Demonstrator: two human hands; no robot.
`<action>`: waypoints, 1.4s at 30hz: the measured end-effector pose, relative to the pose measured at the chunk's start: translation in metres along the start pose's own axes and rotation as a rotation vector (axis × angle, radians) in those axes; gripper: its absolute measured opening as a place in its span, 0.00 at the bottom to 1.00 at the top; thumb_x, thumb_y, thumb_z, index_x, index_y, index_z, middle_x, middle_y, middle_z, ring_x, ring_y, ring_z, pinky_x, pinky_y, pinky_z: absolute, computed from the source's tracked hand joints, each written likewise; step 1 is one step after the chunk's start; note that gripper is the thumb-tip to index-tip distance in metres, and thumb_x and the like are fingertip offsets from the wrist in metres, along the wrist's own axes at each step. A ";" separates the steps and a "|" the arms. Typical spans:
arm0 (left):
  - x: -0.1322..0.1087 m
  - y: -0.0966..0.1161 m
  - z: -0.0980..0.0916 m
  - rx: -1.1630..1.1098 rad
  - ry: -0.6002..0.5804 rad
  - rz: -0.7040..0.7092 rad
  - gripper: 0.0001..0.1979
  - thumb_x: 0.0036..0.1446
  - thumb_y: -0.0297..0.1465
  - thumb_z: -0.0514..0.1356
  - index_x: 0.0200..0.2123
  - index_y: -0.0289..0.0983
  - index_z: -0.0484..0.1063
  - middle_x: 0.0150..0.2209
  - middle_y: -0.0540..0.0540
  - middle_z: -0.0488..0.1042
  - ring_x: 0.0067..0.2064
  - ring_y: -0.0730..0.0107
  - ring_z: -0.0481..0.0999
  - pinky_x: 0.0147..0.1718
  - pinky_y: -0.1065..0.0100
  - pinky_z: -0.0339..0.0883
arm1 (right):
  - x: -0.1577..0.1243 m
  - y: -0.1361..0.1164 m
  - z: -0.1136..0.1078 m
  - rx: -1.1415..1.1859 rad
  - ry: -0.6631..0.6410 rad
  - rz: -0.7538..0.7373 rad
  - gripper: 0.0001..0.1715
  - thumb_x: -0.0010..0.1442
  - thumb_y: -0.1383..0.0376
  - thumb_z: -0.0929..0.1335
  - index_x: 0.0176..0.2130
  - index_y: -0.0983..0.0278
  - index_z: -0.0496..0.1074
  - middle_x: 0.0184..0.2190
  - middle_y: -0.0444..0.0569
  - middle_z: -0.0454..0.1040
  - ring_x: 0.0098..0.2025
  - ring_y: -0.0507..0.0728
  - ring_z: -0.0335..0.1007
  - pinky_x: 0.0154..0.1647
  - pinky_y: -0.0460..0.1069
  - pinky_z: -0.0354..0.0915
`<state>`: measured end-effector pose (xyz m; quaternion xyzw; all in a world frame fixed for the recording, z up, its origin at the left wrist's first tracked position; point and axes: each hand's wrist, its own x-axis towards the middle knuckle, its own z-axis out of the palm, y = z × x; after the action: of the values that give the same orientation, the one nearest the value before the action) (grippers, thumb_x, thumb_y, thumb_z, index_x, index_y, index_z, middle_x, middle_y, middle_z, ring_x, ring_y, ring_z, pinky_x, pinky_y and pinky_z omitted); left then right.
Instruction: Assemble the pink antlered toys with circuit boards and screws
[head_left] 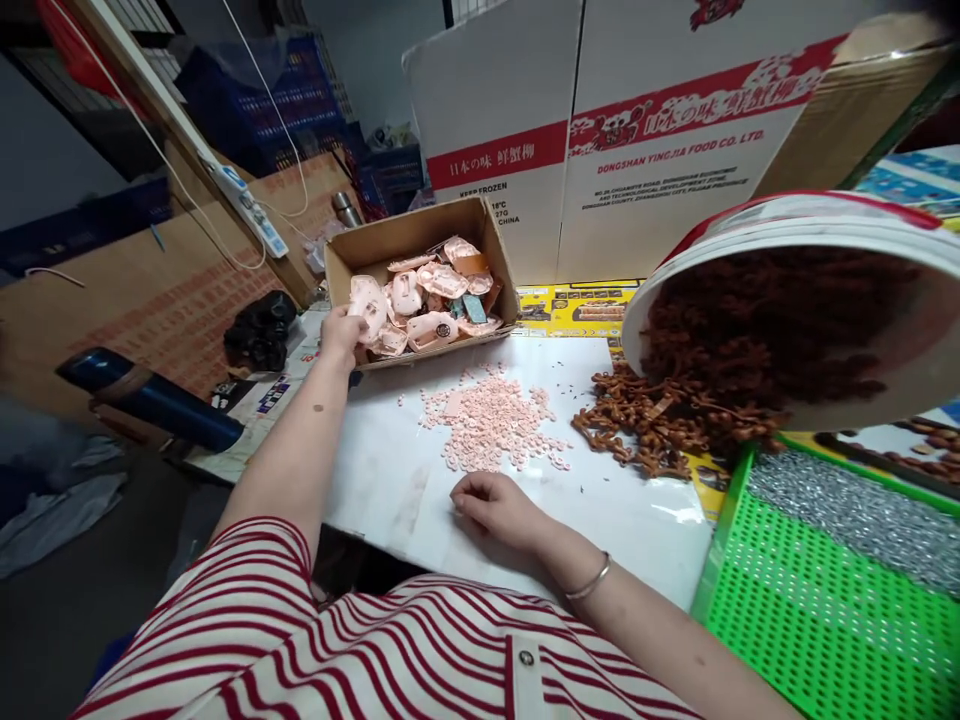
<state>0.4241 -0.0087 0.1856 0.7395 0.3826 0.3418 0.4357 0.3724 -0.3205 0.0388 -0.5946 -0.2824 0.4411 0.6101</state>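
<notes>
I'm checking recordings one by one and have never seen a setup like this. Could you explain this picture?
There is no machine: these are a person's bare hands, seen by a camera worn on the head, looking forward and down. The left hand has its grip on a pale pink shell-like piece at the cardboard box, which contains more. The right hand rests, loosely curled, on the white work surface; whether it holds anything is hidden. Beyond it lie small pink bits. To the right are brown pieces at the mouth of a tipped bucket, and a green tray with silvery bits.
</notes>
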 end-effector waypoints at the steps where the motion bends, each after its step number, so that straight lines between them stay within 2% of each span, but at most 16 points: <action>1: -0.006 0.003 -0.010 -0.066 -0.011 0.000 0.21 0.35 0.25 0.58 0.38 0.36 0.71 0.30 0.46 0.74 0.27 0.64 0.75 0.22 0.68 0.66 | 0.001 0.001 0.000 0.005 0.001 -0.005 0.09 0.53 0.59 0.71 0.27 0.61 0.72 0.15 0.38 0.66 0.17 0.49 0.59 0.19 0.45 0.56; 3: -0.022 0.010 -0.028 -0.181 -0.048 0.014 0.23 0.33 0.26 0.57 0.39 0.37 0.70 0.31 0.48 0.74 0.25 0.70 0.72 0.19 0.73 0.62 | 0.001 0.002 -0.001 0.017 0.001 -0.016 0.11 0.52 0.57 0.72 0.27 0.62 0.72 0.14 0.38 0.66 0.17 0.49 0.59 0.19 0.45 0.56; 6: -0.051 0.015 -0.049 -0.407 -0.170 0.031 0.22 0.31 0.25 0.59 0.37 0.37 0.70 0.31 0.49 0.74 0.23 0.73 0.70 0.17 0.75 0.61 | 0.002 0.004 -0.001 0.035 0.007 -0.033 0.12 0.52 0.56 0.72 0.28 0.62 0.72 0.15 0.38 0.66 0.17 0.49 0.60 0.20 0.45 0.56; 8: -0.068 0.016 -0.058 -0.530 -0.261 0.033 0.22 0.30 0.24 0.60 0.37 0.36 0.71 0.30 0.49 0.74 0.22 0.74 0.69 0.15 0.75 0.60 | 0.001 0.005 -0.001 0.042 0.013 -0.043 0.13 0.52 0.55 0.71 0.29 0.62 0.72 0.15 0.38 0.66 0.18 0.49 0.59 0.20 0.45 0.56; 11: -0.085 0.014 -0.064 -0.567 -0.334 0.010 0.24 0.31 0.23 0.61 0.38 0.34 0.72 0.30 0.48 0.74 0.21 0.74 0.69 0.14 0.75 0.60 | 0.001 0.005 -0.001 0.044 0.029 -0.055 0.16 0.52 0.53 0.72 0.30 0.63 0.72 0.15 0.38 0.66 0.18 0.49 0.60 0.21 0.46 0.57; 14: -0.087 0.009 -0.069 -0.605 -0.318 0.012 0.24 0.31 0.24 0.61 0.39 0.35 0.73 0.32 0.47 0.76 0.23 0.72 0.72 0.14 0.75 0.61 | -0.001 0.003 -0.001 0.040 0.059 -0.062 0.16 0.51 0.53 0.73 0.30 0.63 0.72 0.16 0.39 0.67 0.19 0.50 0.61 0.21 0.46 0.58; 24: -0.061 -0.014 -0.086 -0.577 -0.184 -0.021 0.20 0.29 0.23 0.60 0.33 0.37 0.70 0.28 0.50 0.74 0.21 0.73 0.69 0.13 0.75 0.62 | -0.008 -0.002 0.003 -0.016 0.145 -0.042 0.16 0.50 0.52 0.72 0.28 0.62 0.72 0.16 0.38 0.66 0.19 0.49 0.59 0.22 0.46 0.55; 30: -0.072 -0.022 -0.108 -0.769 -0.232 0.087 0.21 0.34 0.24 0.62 0.37 0.40 0.73 0.37 0.48 0.78 0.28 0.70 0.73 0.18 0.73 0.64 | -0.005 -0.006 0.004 -0.029 0.178 -0.005 0.20 0.50 0.48 0.73 0.28 0.62 0.72 0.17 0.39 0.67 0.19 0.49 0.61 0.22 0.46 0.57; 33: -0.083 -0.027 -0.117 -0.811 -0.251 0.107 0.19 0.37 0.25 0.64 0.37 0.42 0.73 0.39 0.49 0.78 0.36 0.63 0.78 0.22 0.70 0.68 | 0.001 -0.018 0.007 -0.018 0.154 0.022 0.22 0.50 0.47 0.74 0.28 0.63 0.71 0.19 0.41 0.69 0.19 0.49 0.63 0.21 0.46 0.59; 35: -0.093 -0.031 -0.121 -0.808 -0.271 0.139 0.19 0.36 0.26 0.65 0.37 0.43 0.75 0.39 0.48 0.78 0.43 0.57 0.79 0.26 0.68 0.71 | 0.007 -0.030 0.013 -0.017 0.113 0.025 0.22 0.49 0.49 0.75 0.30 0.64 0.72 0.21 0.42 0.70 0.20 0.49 0.65 0.21 0.46 0.62; 37: -0.104 -0.036 -0.122 -0.797 -0.296 0.162 0.21 0.35 0.27 0.67 0.38 0.44 0.76 0.39 0.47 0.78 0.46 0.53 0.79 0.30 0.64 0.74 | 0.016 -0.044 0.020 -0.011 0.080 0.011 0.23 0.49 0.50 0.76 0.37 0.64 0.75 0.27 0.43 0.74 0.24 0.50 0.69 0.22 0.46 0.66; 40: -0.127 -0.047 -0.122 -0.738 -0.383 0.132 0.22 0.35 0.31 0.71 0.39 0.46 0.76 0.37 0.48 0.77 0.43 0.54 0.79 0.36 0.58 0.77 | 0.027 -0.057 0.031 -0.008 0.040 -0.076 0.40 0.48 0.52 0.78 0.57 0.59 0.70 0.46 0.51 0.77 0.39 0.54 0.76 0.33 0.49 0.74; 42: -0.144 -0.054 -0.119 -0.679 -0.500 0.101 0.22 0.34 0.33 0.73 0.37 0.44 0.76 0.33 0.49 0.76 0.36 0.59 0.79 0.35 0.57 0.76 | 0.032 -0.057 0.034 -0.078 -0.003 -0.190 0.52 0.48 0.51 0.79 0.66 0.57 0.62 0.60 0.57 0.70 0.53 0.60 0.74 0.47 0.54 0.76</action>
<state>0.2411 -0.0699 0.1575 0.6319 0.0941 0.2796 0.7167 0.3684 -0.2710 0.0933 -0.5879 -0.3553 0.3706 0.6252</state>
